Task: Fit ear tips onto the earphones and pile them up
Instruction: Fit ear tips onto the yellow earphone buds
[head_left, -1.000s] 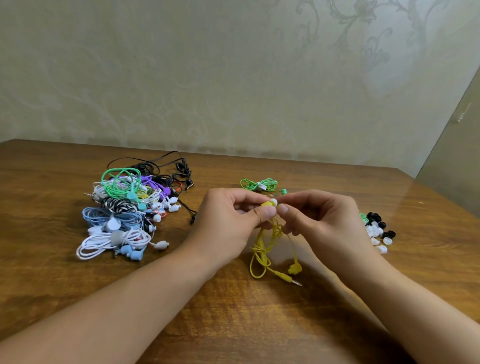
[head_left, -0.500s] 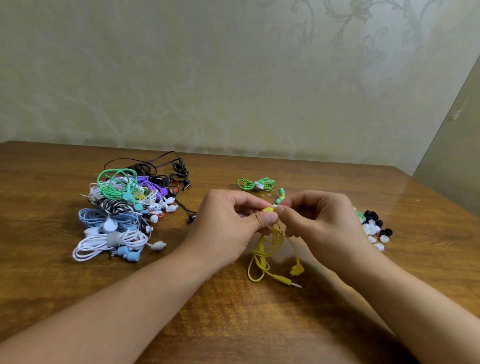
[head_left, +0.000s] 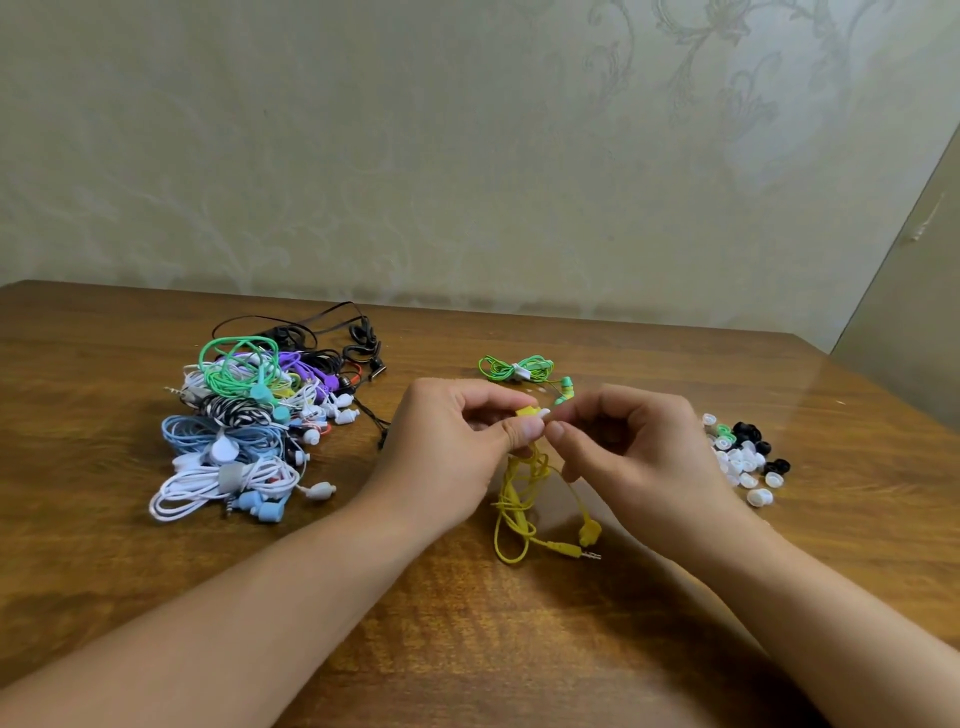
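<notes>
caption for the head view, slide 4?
Both hands pinch a yellow earphone between the earphone pile and loose ear tips.

Both hands, fingers pinched together

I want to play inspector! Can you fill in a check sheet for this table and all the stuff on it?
Surface: wooden table, bare grain showing.
Job's things: yellow earphones held up; pile of earphones on the left; green earphones bundled behind the hands; ear tips, white and black, on the right.
Clutter: nothing seen.
Hands: left hand pinches the yellow earbud; right hand pinches a white tip at it.
Cables: yellow cord dangles, plug on table.
Surroundings: patterned wall.
</notes>
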